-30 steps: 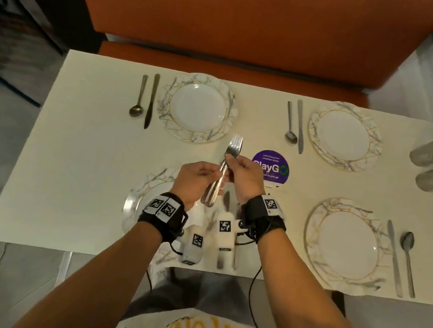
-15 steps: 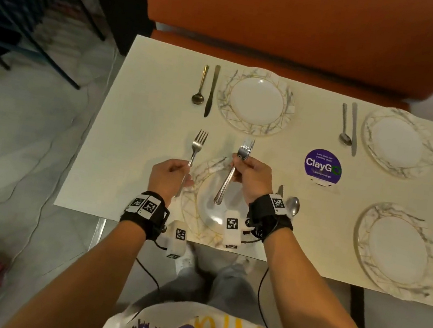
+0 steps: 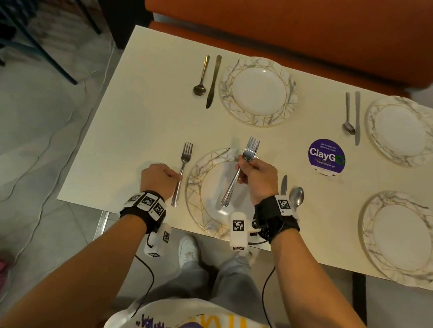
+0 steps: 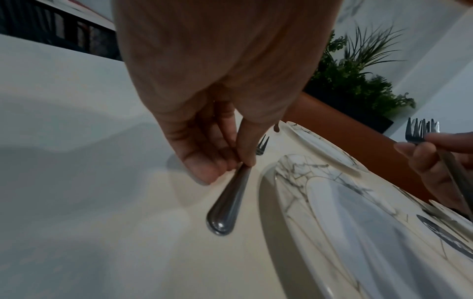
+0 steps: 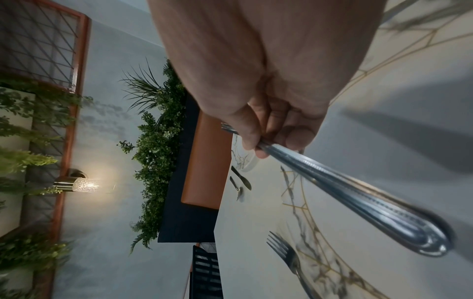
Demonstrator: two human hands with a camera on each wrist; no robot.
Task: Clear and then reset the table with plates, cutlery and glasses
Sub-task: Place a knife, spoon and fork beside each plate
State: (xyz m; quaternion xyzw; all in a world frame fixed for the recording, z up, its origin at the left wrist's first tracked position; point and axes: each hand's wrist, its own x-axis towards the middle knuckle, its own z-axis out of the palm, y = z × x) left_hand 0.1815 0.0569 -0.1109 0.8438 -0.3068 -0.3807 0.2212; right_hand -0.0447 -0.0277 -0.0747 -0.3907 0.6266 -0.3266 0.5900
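A silver fork (image 3: 182, 171) lies on the cream table (image 3: 136, 128) just left of the near-left marbled plate (image 3: 200, 189). My left hand (image 3: 176, 177) pinches its handle (image 4: 230, 200) between thumb and fingertips (image 4: 245, 157), low against the tabletop. My right hand (image 3: 243, 168) grips a small bundle of forks (image 3: 237, 180) above that plate, tines pointing away. In the right wrist view the bundled handles (image 5: 358, 198) run out from my right hand (image 5: 258, 145). A knife (image 3: 284, 184) and spoon (image 3: 296, 196) lie right of the plate.
Three more plates are set: far left (image 3: 259, 91), far right (image 3: 400, 130), near right (image 3: 402, 238), each with a knife and spoon beside it. A purple ClayGo sticker (image 3: 326, 156) marks the middle. An orange bench (image 3: 290, 14) lines the far side.
My hands came apart: the left took one fork from the bundle and lowered it onto the table left of the plate. The right kept the other forks over the plate.
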